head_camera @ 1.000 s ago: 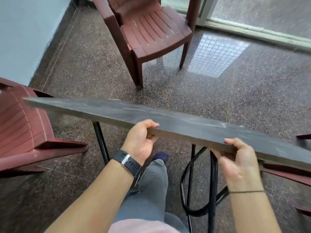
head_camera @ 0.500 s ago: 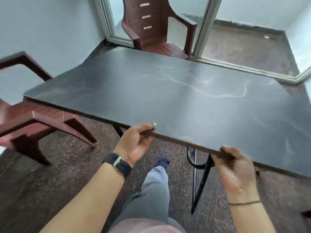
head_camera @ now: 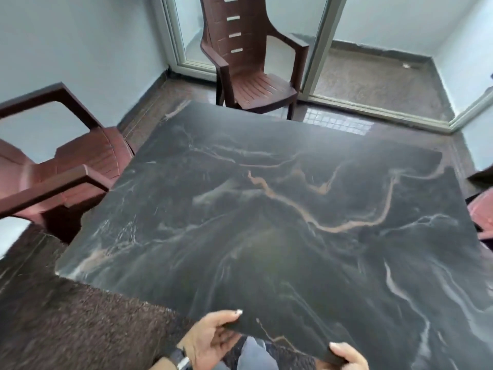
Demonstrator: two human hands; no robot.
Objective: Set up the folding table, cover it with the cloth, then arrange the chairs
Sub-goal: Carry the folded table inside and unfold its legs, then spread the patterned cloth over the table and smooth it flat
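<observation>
The folding table's dark marble-patterned top (head_camera: 280, 209) lies nearly flat and fills most of the view, its legs hidden beneath. My left hand (head_camera: 210, 337) grips its near edge, thumb on top. My right hand (head_camera: 345, 356) holds the same edge further right, partly cut off by the frame's bottom. One brown plastic chair (head_camera: 248, 62) stands upright beyond the far edge. A second brown chair (head_camera: 66, 166) sits at the table's left side. Part of a third chair (head_camera: 481, 209) shows at the right edge. No cloth is in view.
A pale wall runs along the left. Glass sliding-door frames (head_camera: 317, 46) stand behind the far chair, with a balcony floor (head_camera: 373, 84) past them. Dark speckled floor (head_camera: 66, 316) lies open at the lower left.
The tabletop swung from edge-on to nearly flat and now spreads out before me. Both hands kept hold of the near edge. My view rose toward the far chair and doors.
</observation>
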